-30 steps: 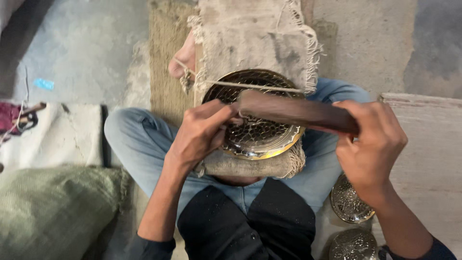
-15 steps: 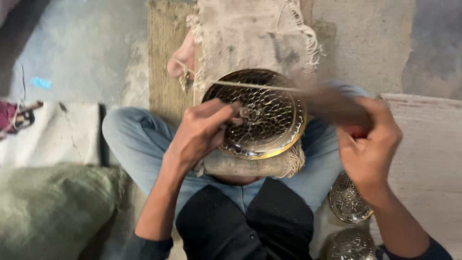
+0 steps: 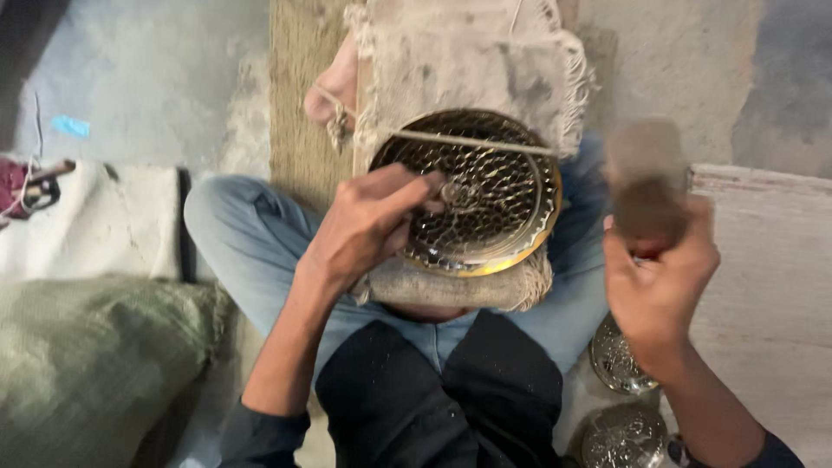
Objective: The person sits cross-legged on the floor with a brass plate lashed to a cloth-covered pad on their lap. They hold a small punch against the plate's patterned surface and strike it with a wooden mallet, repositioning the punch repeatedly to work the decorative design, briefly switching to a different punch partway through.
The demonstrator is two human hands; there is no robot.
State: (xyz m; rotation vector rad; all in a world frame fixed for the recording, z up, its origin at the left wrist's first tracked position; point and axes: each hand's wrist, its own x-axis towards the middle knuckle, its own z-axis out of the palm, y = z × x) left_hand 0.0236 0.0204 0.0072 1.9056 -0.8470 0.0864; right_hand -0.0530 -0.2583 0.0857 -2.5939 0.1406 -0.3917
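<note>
The person wears a dark long-sleeved shirt, light blue jeans and a dark apron.

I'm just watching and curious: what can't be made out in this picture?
- Head view: the wooden mallet in the right hand is blurred; its shape is unclear.
- The small tool under the left hand is mostly hidden by its fingers.
- Metal pieces lower right are partly cut off by the edge.

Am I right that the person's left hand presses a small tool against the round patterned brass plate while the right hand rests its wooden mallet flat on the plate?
Not quite. In the head view the right hand holds the dark wooden mallet raised beside the round patterned brass plate, clear of it. The left hand does press a small tool against the plate.
</note>
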